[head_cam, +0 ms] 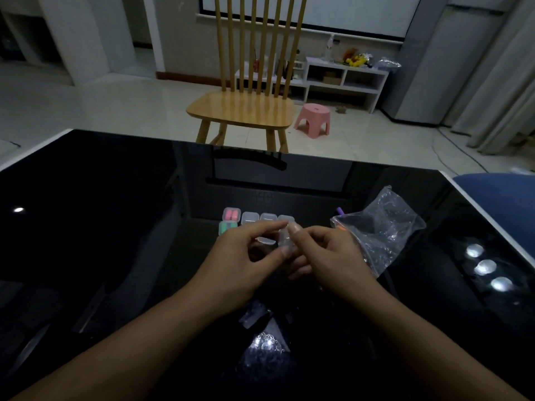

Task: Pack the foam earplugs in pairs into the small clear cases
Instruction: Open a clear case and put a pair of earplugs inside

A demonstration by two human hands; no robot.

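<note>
Over the glossy black table [101, 227], my left hand [243, 261] and my right hand [330, 256] meet on one small clear case [285, 240]. Both pinch it between thumb and fingertips. Whether it holds earplugs, I cannot tell. Behind the hands stands a row of small cases: one with pink earplugs [231, 214], one with green earplugs [227, 228] in front of it, and clear cases [250, 217] to their right. A clear zip bag [382, 227] lies to the right, with a purple earplug [340, 211] and an orange earplug [338, 226] at its left edge.
A wooden chair [246, 108] stands beyond the table's far edge, with a pink stool [314, 118] to its right. Ceiling lights glare off the table at the right [483, 267]. A blue cushion [498, 186] shows past the right corner.
</note>
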